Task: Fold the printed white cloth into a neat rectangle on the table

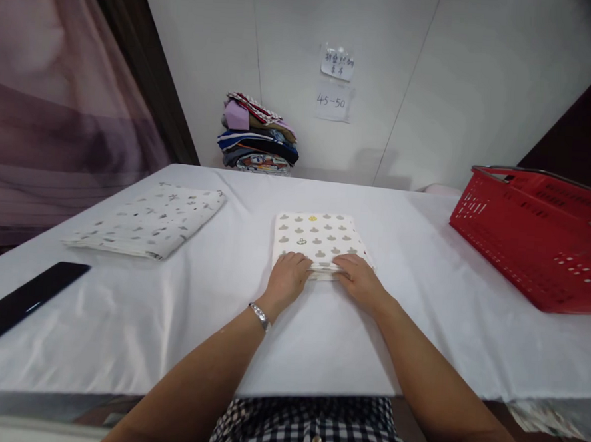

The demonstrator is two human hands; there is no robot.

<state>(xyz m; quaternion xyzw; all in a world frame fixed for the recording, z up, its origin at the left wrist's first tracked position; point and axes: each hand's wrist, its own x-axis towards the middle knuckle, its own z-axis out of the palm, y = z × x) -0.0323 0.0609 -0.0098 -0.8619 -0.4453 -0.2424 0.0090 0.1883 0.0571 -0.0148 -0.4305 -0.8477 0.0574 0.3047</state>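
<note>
A white cloth (319, 239) with rows of grey duck-like prints, one of them yellow, lies folded into a neat block on the white table. My left hand (288, 274), with a silver bracelet at its wrist, has its fingers closed over the near left edge of this cloth. At the near right edge, my right hand (359, 278) grips it the same way. Between the hands the layered fold shows; the undersides of the fingers are hidden. Farther left, a second folded white cloth (150, 219) with grey prints lies flat, apart from both hands.
A black phone-like slab (25, 301) lies at the table's left. On the right stands a red plastic basket (539, 236). Several folded fabrics make a stack (258, 139) behind the table's far edge, by the wall. Paper signs (335, 83) hang there.
</note>
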